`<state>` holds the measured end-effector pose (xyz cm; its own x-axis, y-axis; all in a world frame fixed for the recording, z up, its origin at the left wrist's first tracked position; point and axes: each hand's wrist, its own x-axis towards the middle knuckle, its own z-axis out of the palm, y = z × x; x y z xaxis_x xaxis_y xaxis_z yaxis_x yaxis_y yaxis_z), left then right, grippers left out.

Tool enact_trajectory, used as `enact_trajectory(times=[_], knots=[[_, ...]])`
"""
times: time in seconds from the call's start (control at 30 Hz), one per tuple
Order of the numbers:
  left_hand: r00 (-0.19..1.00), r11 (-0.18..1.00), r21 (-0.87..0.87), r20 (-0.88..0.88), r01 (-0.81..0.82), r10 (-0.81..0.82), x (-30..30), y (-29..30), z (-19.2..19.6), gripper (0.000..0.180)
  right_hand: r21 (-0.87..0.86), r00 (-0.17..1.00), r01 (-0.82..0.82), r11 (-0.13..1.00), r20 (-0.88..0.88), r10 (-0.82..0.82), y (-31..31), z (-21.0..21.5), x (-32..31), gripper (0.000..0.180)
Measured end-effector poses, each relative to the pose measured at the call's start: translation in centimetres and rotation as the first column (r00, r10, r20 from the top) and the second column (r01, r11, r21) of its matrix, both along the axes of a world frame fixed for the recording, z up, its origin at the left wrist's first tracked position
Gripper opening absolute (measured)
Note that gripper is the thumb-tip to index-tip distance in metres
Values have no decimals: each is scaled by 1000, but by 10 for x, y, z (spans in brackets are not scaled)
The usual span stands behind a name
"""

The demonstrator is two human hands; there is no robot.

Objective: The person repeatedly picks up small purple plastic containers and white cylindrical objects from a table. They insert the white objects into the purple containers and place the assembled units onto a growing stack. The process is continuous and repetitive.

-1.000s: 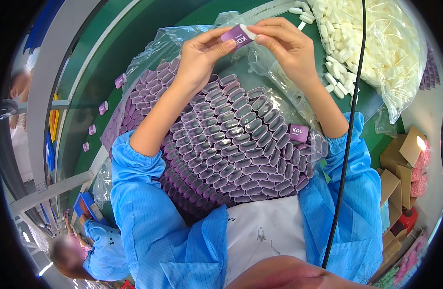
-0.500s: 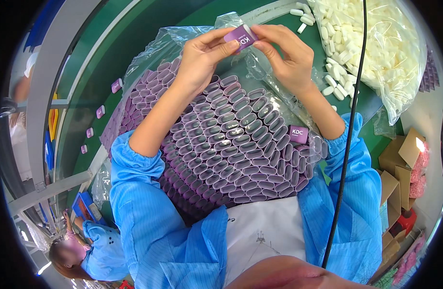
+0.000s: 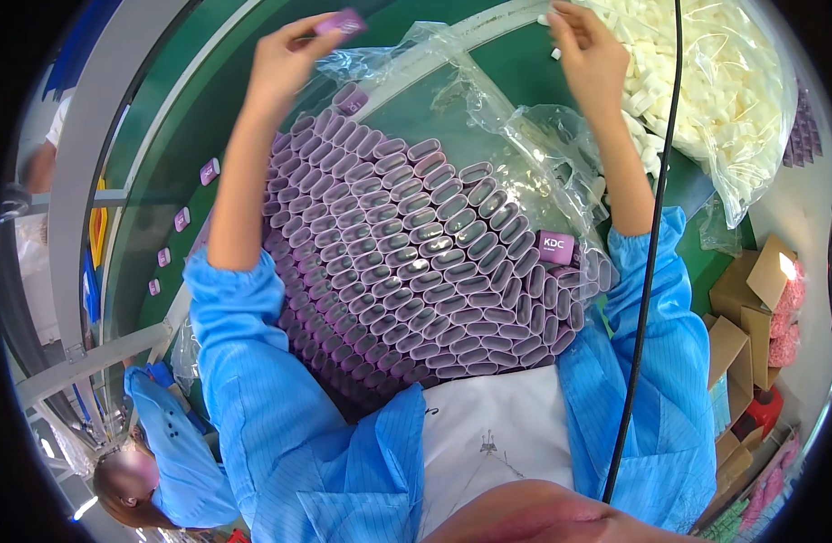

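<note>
Out at the far left, my left hand (image 3: pixel 289 50) pinches a small purple case (image 3: pixel 342 23) between thumb and fingers. My right hand (image 3: pixel 590 50) is at the far side by the heap of white oblong plastic pieces (image 3: pixel 706 86). Its thumb and forefinger close at a white piece (image 3: pixel 544 18), only partly seen. Between my arms stand many open, oval purple sleeves (image 3: pixel 416 244), packed upright in rows. One printed purple case (image 3: pixel 556 247) lies at their right edge, another case (image 3: pixel 350 100) at their far left edge.
Clear plastic sheeting (image 3: pixel 497 118) lies beyond the sleeves. Several purple cases (image 3: pixel 181 219) sit in a line on the green surface at left. A black cable (image 3: pixel 651 271) hangs across the right. Cardboard boxes (image 3: pixel 751 290) stand at right; a co-worker in blue (image 3: pixel 181 452) is at lower left.
My hands have parted. The left one moved left and away with a purple case; the right one moved up to the white pieces. A purple case now shows at the far left edge of the sleeves.
</note>
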<state>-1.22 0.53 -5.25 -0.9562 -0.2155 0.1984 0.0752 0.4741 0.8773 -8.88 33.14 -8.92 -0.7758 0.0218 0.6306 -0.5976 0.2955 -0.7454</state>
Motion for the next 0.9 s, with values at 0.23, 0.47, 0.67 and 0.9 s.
enact_trajectory(times=[0.23, 0.47, 0.67, 0.9], knots=[[820, 961, -270, 563, 58, 108, -25, -104, -23, 51, 702, 964, 233, 673, -76, -254, 14, -30, -27, 17], [987, 613, -782, -159, -111, -24, 18, -9, 19, 32, 650, 992, 89, 755, 10, -126, 17, -29, -17, 11], [985, 525, -842, 171, 125, 38, 40, 38, 14, 32, 769, 981, 190, 610, -125, -149, 16, -34, -17, 22], [990, 989, -93, 88, 118, -110, 36, 72, 30, 37, -2, 909, -368, 930, 211, 360, -11, 13, 28, 22]])
